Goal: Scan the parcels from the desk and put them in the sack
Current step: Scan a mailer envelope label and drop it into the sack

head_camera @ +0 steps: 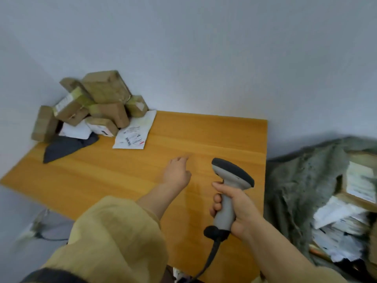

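Note:
A heap of brown cardboard parcels (95, 103) is piled in the desk's far left corner against the wall. A flat white mailer (134, 132) with a barcode label and a dark grey bag parcel (65, 147) lie in front of the heap. My right hand (234, 207) grips the handle of a grey barcode scanner (230, 180), head pointing toward the parcels. My left hand (177, 172) reaches out over the bare desk top, fingers relaxed and holding nothing, well short of the parcels. The grey-green sack (302, 190) stands open to the right of the desk with parcels inside.
The orange wooden desk (214, 135) ends at a right edge beside the sack. White and cardboard parcels (346, 211) fill the sack's mouth. The scanner's black cable (210, 260) hangs off the near edge. Pale walls close the back and left.

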Demonstrator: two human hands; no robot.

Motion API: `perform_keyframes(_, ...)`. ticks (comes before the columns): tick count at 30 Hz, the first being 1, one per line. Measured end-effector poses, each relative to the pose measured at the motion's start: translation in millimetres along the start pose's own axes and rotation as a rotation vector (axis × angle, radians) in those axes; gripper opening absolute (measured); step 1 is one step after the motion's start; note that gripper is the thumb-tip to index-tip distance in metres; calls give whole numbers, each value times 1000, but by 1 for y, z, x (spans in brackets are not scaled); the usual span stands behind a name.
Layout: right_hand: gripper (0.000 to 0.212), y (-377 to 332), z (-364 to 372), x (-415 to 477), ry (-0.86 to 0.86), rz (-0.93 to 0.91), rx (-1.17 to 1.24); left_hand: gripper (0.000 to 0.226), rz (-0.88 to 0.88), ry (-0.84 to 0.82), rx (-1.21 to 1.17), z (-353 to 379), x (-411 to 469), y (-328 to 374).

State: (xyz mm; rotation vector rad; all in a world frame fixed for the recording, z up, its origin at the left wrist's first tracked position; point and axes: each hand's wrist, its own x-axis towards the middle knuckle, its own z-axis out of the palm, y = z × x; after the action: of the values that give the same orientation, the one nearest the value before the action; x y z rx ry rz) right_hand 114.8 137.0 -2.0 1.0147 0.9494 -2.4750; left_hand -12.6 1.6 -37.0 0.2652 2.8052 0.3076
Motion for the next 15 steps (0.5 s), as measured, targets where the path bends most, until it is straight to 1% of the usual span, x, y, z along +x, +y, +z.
perform_keyframes(4, 4, 15, 63, 35, -20, 9, -87, 54, -179, 30, -70, -20, 23, -90)
perform_keyframes(7, 3, 24, 108, 68, 3, -11, -133, 54, -236, 55, -122, -30, 60, -148)
perform_keyframes(11, 4, 36, 161, 114, 79, -17, -155, 57, -161, 45, -81, -37, 126, -207)
perform_keyframes(15, 4, 43, 195, 148, 120, -21, -194, 79, -69, -68, 7, -33, 183, -242)
